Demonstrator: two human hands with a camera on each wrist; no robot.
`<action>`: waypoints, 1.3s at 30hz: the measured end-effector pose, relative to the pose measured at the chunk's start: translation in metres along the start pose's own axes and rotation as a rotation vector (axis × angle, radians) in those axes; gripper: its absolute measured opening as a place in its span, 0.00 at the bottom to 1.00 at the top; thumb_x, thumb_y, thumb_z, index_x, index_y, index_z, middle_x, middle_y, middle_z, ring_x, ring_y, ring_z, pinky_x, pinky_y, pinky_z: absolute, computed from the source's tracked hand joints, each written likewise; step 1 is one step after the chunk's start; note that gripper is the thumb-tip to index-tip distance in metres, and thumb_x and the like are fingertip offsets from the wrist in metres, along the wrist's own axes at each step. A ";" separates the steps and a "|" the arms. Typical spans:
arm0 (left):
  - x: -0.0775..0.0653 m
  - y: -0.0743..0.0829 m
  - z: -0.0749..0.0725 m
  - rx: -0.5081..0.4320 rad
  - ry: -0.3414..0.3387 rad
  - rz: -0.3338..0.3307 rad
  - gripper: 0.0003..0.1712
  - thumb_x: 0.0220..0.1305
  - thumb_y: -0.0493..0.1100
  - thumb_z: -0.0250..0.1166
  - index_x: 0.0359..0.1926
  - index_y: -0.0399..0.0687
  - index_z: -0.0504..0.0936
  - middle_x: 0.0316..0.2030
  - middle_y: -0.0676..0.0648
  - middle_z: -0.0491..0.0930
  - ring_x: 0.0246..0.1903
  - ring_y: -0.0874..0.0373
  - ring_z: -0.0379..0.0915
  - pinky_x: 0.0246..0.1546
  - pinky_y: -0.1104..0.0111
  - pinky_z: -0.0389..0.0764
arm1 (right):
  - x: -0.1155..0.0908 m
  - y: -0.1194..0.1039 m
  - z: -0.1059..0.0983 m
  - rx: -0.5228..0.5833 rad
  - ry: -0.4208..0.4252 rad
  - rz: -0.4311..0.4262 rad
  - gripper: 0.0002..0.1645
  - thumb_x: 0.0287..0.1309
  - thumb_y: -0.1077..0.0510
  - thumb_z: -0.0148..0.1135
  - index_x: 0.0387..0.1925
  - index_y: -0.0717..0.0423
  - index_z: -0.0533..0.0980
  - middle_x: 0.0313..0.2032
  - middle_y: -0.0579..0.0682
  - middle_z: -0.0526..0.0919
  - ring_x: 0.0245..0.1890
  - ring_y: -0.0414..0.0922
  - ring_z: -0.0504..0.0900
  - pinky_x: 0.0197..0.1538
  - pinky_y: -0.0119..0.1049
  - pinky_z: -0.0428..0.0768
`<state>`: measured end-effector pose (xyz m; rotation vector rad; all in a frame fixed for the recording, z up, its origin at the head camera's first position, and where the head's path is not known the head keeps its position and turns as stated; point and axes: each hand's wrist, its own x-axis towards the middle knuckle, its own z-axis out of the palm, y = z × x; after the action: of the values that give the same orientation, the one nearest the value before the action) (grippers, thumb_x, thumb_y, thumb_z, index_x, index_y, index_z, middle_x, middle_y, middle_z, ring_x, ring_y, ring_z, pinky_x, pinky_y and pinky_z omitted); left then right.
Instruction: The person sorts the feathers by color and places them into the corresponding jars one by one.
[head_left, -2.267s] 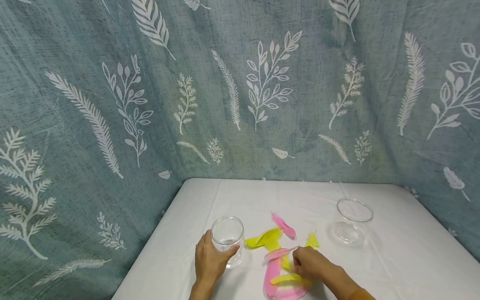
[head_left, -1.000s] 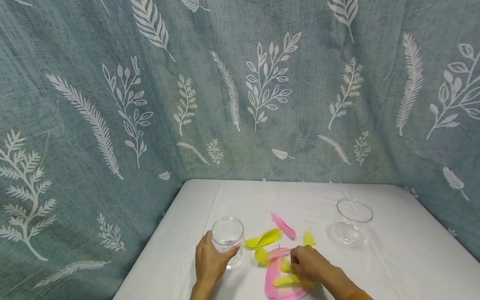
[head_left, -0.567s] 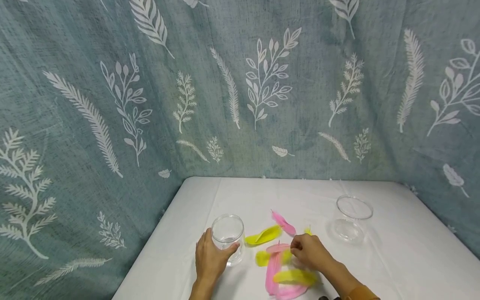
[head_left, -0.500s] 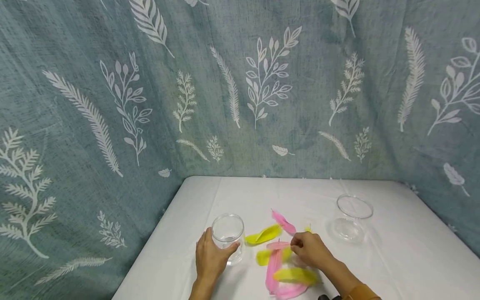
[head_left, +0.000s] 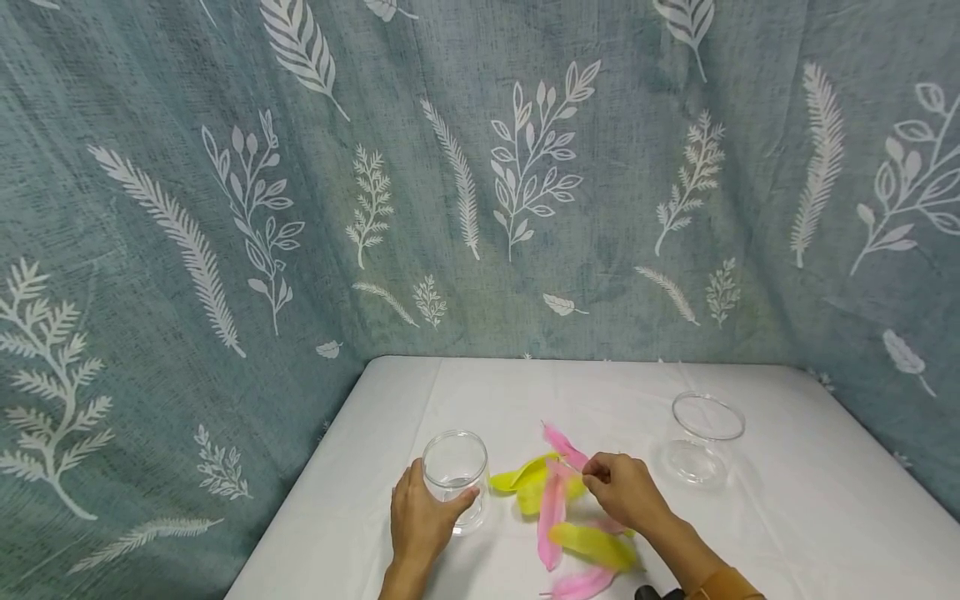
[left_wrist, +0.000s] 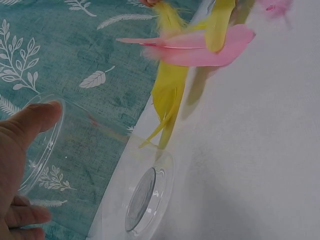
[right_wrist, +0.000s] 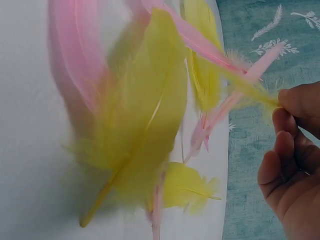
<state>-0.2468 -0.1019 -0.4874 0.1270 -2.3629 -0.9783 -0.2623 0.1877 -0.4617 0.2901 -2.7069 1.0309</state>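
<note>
My left hand grips a clear glass jar standing at the left of the table, thumb and fingers on opposite sides of its wall. Between thumb and fingertip, my right hand pinches the quill end of a yellow feather. Much of that feather lies behind a pink feather in the left wrist view. Around and below the right hand are loose feathers, among them a yellow feather, a long pink feather and another pink feather. No feather is visible inside the jar.
A second clear jar stands at the right, farther back. A pink feather lies behind the pile. White cloth covers the table, and a leaf-patterned curtain hangs behind it. A dark object shows beside the right sleeve.
My right hand has risen slightly and turned, its fingertips now pinching a yellow feather. The feathers near it have shifted in the pile. My left hand and the jar stay put.
</note>
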 end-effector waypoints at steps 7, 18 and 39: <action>-0.002 0.000 0.000 0.003 -0.010 -0.008 0.54 0.31 0.61 0.82 0.55 0.31 0.74 0.48 0.34 0.77 0.47 0.39 0.73 0.46 0.49 0.75 | -0.003 0.004 0.001 -0.021 -0.002 0.023 0.03 0.53 0.63 0.68 0.26 0.53 0.81 0.23 0.39 0.78 0.27 0.39 0.75 0.36 0.40 0.76; -0.002 -0.002 0.000 -0.004 -0.026 -0.022 0.56 0.32 0.63 0.81 0.56 0.29 0.73 0.51 0.31 0.76 0.49 0.37 0.72 0.47 0.47 0.74 | 0.000 -0.005 -0.009 0.020 0.064 -0.033 0.03 0.56 0.62 0.67 0.28 0.55 0.81 0.24 0.39 0.79 0.26 0.39 0.75 0.33 0.37 0.77; 0.000 0.000 0.001 0.004 -0.019 -0.011 0.54 0.32 0.62 0.82 0.55 0.31 0.74 0.49 0.34 0.77 0.48 0.38 0.73 0.46 0.48 0.75 | 0.008 -0.013 -0.025 -0.021 0.286 -0.188 0.05 0.50 0.68 0.68 0.27 0.56 0.82 0.22 0.41 0.77 0.24 0.40 0.73 0.30 0.39 0.75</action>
<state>-0.2471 -0.1015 -0.4885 0.1333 -2.3841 -0.9838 -0.2627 0.1940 -0.4331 0.3556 -2.3827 0.9132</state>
